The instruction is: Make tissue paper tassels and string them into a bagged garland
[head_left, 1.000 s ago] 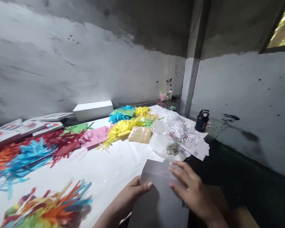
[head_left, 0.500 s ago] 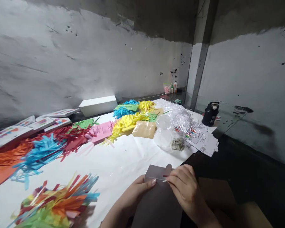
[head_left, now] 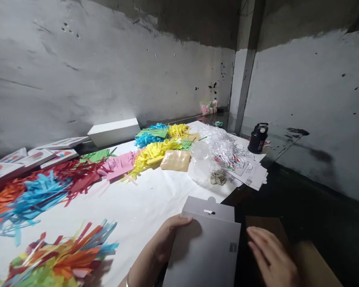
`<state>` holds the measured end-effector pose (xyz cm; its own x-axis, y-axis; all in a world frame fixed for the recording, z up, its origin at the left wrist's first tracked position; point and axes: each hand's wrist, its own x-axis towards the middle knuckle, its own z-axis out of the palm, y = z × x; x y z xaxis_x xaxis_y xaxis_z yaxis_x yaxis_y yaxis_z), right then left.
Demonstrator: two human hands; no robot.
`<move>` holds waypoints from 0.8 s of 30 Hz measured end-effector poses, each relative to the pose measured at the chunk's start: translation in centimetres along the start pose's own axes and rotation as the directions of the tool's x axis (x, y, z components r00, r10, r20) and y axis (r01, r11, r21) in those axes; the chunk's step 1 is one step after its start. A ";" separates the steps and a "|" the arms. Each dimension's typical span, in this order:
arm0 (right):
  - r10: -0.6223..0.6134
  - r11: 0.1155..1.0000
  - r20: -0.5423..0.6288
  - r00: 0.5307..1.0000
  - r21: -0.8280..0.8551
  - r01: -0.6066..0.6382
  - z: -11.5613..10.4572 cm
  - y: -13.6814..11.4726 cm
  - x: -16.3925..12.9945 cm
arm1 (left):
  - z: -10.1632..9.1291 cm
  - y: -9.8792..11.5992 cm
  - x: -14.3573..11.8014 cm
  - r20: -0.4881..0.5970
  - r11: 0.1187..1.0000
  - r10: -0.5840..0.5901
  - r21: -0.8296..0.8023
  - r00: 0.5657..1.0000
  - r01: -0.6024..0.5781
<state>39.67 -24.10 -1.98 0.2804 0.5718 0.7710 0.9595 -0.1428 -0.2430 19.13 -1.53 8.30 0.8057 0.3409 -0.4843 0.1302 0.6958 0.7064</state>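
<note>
My left hand (head_left: 169,237) grips a white cardboard box (head_left: 208,251) by its left side, the thumb resting on its front near the top. The box's upper flap has a rounded tab and a small cut-out slot with a white bit in it. A small grey square is printed on the front, at right. My right hand (head_left: 271,257) is apart from the box, to its right, fingers stretched out and slightly bent, nothing visible in them. Beneath it is a brown cardboard carton (head_left: 267,229), partly hidden. A multicoloured tissue-paper tassel bundle (head_left: 66,259) lies left of my left arm.
Coloured paper fringes (head_left: 86,173) run along the white-covered table (head_left: 143,203). Behind them are flat printed boxes (head_left: 32,159) and a long white box (head_left: 115,131). Farther right are a gold sticker sheet (head_left: 175,160), a clear bag (head_left: 199,159), white strings (head_left: 219,141), papers (head_left: 251,175) and a black bottle (head_left: 258,138).
My right hand has let go of the box's top flap and moved right and down. The box front now faces me more. The view has shifted slightly right.
</note>
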 end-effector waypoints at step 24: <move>0.002 0.857 -0.033 0.999 0.515 0.015 2.9 -8.4 8.2 | 1.4 -1.2 -1.0 -0.056 0.999 0.027 -0.042 0.998 -0.030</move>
<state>33.86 -15.89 4.64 0.2835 0.5445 0.7894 0.8119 0.3019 -0.4997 19.01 -3.57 8.69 0.7756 0.3946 -0.4927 0.0820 0.7110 0.6984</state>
